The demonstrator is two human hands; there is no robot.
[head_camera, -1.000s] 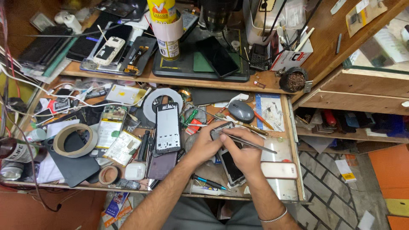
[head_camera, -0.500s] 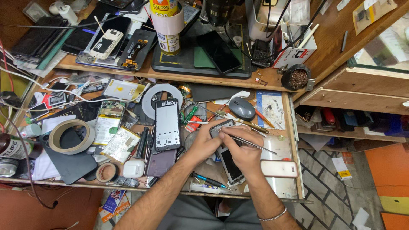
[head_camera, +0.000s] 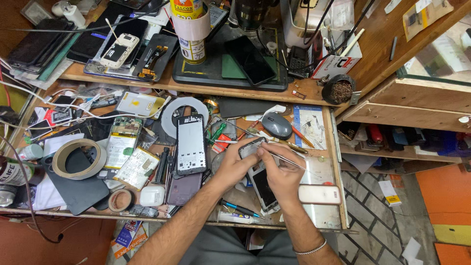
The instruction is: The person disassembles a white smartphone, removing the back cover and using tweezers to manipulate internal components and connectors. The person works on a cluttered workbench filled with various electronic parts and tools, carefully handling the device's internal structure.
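My left hand (head_camera: pixel 234 167) holds a small dark phone part (head_camera: pixel 251 147) above the cluttered wooden bench. My right hand (head_camera: pixel 280 172) grips thin metal tweezers (head_camera: pixel 289 159), whose tips rest at that part. Under my right hand lies a phone with a dark screen (head_camera: pixel 264 189). A stripped phone frame (head_camera: pixel 191 145) lies face up just left of my left hand, with a dark purple phone (head_camera: pixel 182 189) below it.
A grey mouse (head_camera: pixel 276 125) sits behind my hands. A tape roll (head_camera: pixel 78 158), batteries (head_camera: pixel 120 143), a white earbud case (head_camera: pixel 152 195) and loose cables fill the left side. A white bar-shaped device (head_camera: pixel 320 195) lies at the right. A raised shelf (head_camera: pixel 235 91) holds phones and a can.
Both hands stay on the small part; the tweezers shifted slightly. The camera view has drifted a little.
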